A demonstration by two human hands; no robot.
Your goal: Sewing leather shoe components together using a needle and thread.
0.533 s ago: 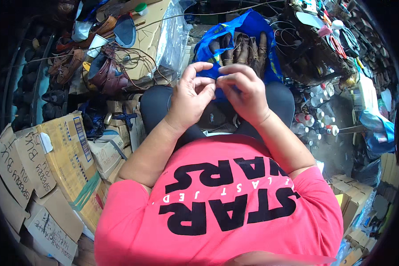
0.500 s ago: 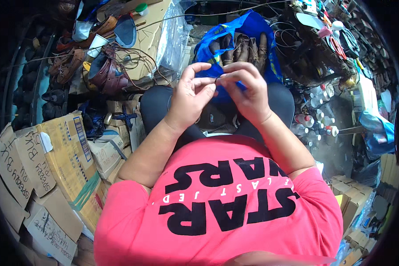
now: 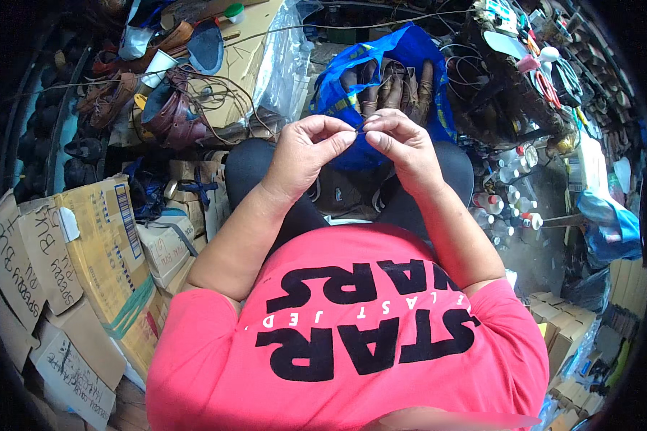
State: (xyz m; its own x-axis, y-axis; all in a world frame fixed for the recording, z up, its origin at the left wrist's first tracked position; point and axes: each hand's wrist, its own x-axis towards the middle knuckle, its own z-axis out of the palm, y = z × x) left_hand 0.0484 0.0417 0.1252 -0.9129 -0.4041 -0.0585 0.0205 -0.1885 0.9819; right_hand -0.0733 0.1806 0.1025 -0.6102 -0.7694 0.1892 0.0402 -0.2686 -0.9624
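My left hand (image 3: 300, 156) and my right hand (image 3: 407, 149) meet above my lap, thumbs and forefingers pinched almost tip to tip. Between them runs a short, thin dark strand (image 3: 359, 132), too small to name more exactly. Just beyond my fingers an open blue bag (image 3: 334, 79) holds several long, wrinkled brown leather-like pieces (image 3: 393, 86). The bag's near side lies partly behind my hands.
Cardboard boxes (image 3: 93, 226) are stacked at the left. Brown leather shoes (image 3: 115, 97) and a reddish leather piece with long laces (image 3: 176, 118) lie at the upper left by a cardboard sheet (image 3: 248, 61). Several bottles (image 3: 510, 172) stand on the right floor.
Both hands have come slightly nearer to me. Their raised fingers have folded in, and the dark strand, looped before, now looks straighter between the fingertips.
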